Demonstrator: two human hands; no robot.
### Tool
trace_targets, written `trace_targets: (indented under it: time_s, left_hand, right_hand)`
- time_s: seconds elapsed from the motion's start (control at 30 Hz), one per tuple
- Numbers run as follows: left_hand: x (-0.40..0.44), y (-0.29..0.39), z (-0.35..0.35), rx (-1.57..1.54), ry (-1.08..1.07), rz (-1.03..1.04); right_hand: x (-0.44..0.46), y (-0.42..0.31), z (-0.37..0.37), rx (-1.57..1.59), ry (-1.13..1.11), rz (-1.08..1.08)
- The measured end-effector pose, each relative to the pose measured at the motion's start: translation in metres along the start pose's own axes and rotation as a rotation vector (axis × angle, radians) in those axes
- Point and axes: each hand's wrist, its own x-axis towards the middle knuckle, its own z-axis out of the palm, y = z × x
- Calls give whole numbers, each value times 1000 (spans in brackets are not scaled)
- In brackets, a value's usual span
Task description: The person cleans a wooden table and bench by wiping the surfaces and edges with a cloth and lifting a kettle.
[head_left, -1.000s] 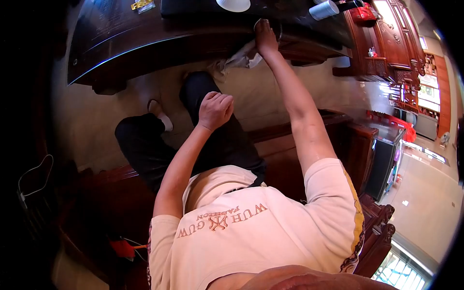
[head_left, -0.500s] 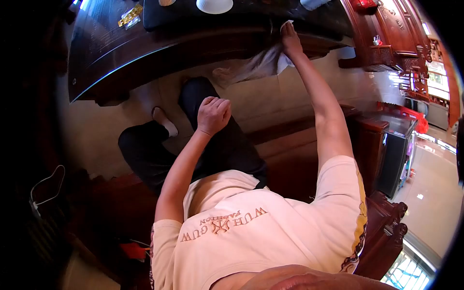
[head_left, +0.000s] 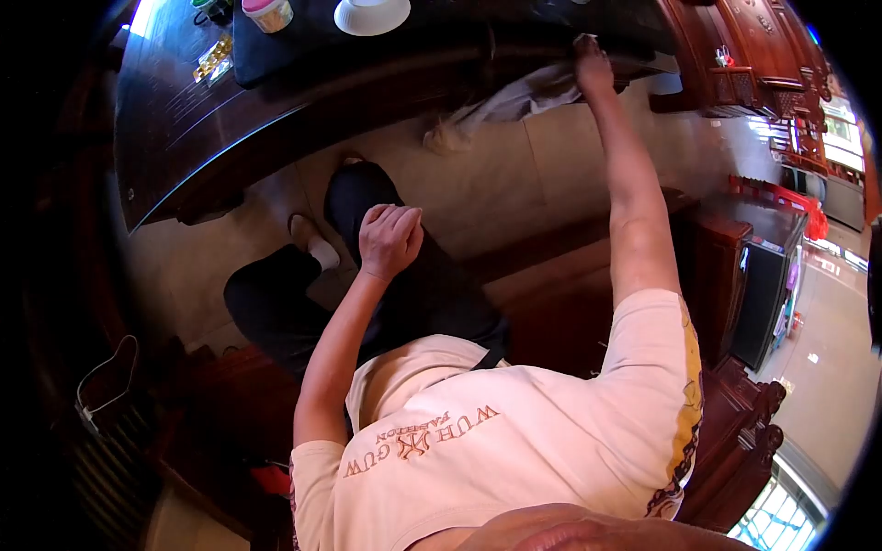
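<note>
My right hand (head_left: 595,70) is stretched out to the front edge of the dark wooden table (head_left: 188,151), its fingers closed on a pale cloth (head_left: 524,97). The cloth trails down to the left below the edge, smeared by motion. My left hand (head_left: 390,241) is curled into a loose fist above my dark trouser leg, with nothing showing in it. On the black table mat (head_left: 308,50) stand a white bowl (head_left: 371,15) and a tub with a pink lid (head_left: 268,15).
A gold packet (head_left: 213,59) lies on the table at the left. Carved wooden cabinets (head_left: 749,46) stand at the far right. A black box-like unit (head_left: 755,298) is beside the wooden seat. A wire hanger-like loop (head_left: 112,372) shows at the lower left.
My right hand has moved right along the table edge, drawing the cloth with it. The view has shifted, so the pink-lidded tub shows more fully. My left fist stays over my leg.
</note>
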Motion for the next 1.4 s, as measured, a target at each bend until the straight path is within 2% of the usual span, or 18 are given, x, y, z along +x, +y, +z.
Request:
trace_targets:
  time_s: [0.07, 0.17, 0.2, 0.23, 0.27, 0.3, 0.37, 0.5, 0.6, 0.7, 0.93, 1.03, 1.13, 1.17, 1.27, 1.3, 1.37, 1.4]
  left_hand:
    - [0, 0, -1, -7, -22, -9]
    - [4, 5, 3, -16, 8, 32]
    - [6, 5, 3, -14, 4, 40]
    - [7, 7, 4, -16, -2, 47]
    - [8, 10, 7, -22, -10, 52]
    - [6, 13, 12, -29, -29, 54]
    - [5, 9, 15, -11, -33, 50]
    - [3, 8, 8, 47, -65, 39]
    - [0, 8, 1, 59, -102, -8]
    - [-2, 7, -1, 103, -84, -9]
    - [4, 11, 6, 107, -155, -36]
    - [8, 12, 6, 106, -191, -30]
    - [9, 10, 11, 107, -202, -28]
    - [8, 9, 12, 103, -195, -29]
    - [11, 11, 13, 141, -245, -49]
    - [11, 10, 15, 129, -244, -57]
    - [14, 15, 13, 118, -274, -54]
    - [18, 12, 14, 130, -268, -48]
  right_hand:
    - [0, 8, 8, 106, 128, 11]
    - [23, -39, -51, 662, -328, 420]
    - [20, -58, -48, 588, -18, 125]
    - [29, -84, -83, 536, -285, 133]
    - [32, -102, -125, 802, -157, 43]
    - [32, -125, -134, 460, -20, -219]
    - [33, -118, -131, 474, -11, -276]
    - [43, -100, -131, 418, -275, -236]
    - [33, -68, -115, 356, -252, -182]
    - [20, -18, -92, 244, -333, -74]
    - [-9, 100, 12, -127, -434, 33]
    - [4, 124, 5, -147, -647, 134]
    - [-2, 159, 39, -85, -645, 237]
    - [-17, 185, 89, -113, -552, 234]
    - [-23, 207, 109, -128, -502, 224]
    - [-32, 218, 123, -74, -423, 198]
    - [-67, 267, 184, -75, -531, 198]
    - [-62, 260, 174, 112, -398, 366]
